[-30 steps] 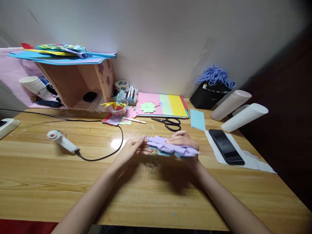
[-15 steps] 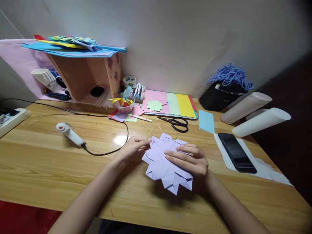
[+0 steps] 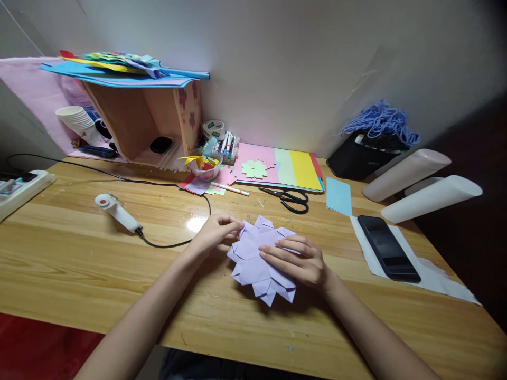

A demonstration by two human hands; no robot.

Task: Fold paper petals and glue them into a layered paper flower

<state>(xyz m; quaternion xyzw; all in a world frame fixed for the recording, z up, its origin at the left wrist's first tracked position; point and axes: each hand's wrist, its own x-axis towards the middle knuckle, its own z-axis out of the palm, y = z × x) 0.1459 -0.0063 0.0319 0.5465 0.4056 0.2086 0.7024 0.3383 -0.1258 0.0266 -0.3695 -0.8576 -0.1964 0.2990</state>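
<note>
Tilted almost edge-on a second ago, the purple paper flower [image 3: 253, 268] now faces up between the hands, low at the desk [image 3: 99, 287], though I can't tell whether it touches. Over there the left hand [image 3: 216, 232] pinches a far-left petal; the right hand [image 3: 307, 261] spreads its fingers across the top, thumb hidden, grip unclear. Black scissors [image 3: 288, 196] lie beyond.

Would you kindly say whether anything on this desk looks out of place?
Only litter stands out: a thin white sliver lies loose beside the scissors, and a tiny blue scrap near the front edge of the desk, like stray offcuts. Nothing looks spilled.
</note>
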